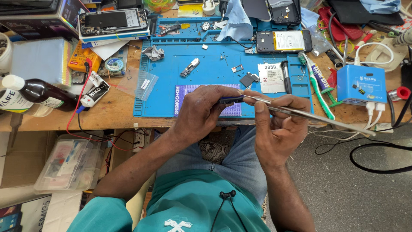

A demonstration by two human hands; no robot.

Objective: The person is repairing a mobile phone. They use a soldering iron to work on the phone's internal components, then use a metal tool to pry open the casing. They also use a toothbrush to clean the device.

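Both hands are working close together just off the front edge of the wooden workbench [111, 112], above the person's lap. Left hand [205, 111] is curling its fingers shut around a small dark-blue tool [231, 99], whose tip is pressing against the edge of a thin flat phone panel [309, 115]. Right hand [277, 129] is gripping that panel from below — thumb lying across its near end, fingers folding under it — so that the panel is lying edge-on to the camera and slanting out to the right, past the bench's front edge.

Behind the hands, a blue repair mat [210, 73] is covering the middle of the bench, with a purple ruled strip [184, 92] lying along its front edge. An opened phone with a white-labelled battery [284, 41] is resting at the mat's far right corner, a black pen-shaped tool [286, 77] and a white label [270, 78] lying nearer the front. A brown bottle [36, 92] is lying on its side near the bench's left edge, and a small blue box [360, 83] with white cables is sitting towards the right end — a white-and-green toothbrush [319, 95] lying between it and the mat.
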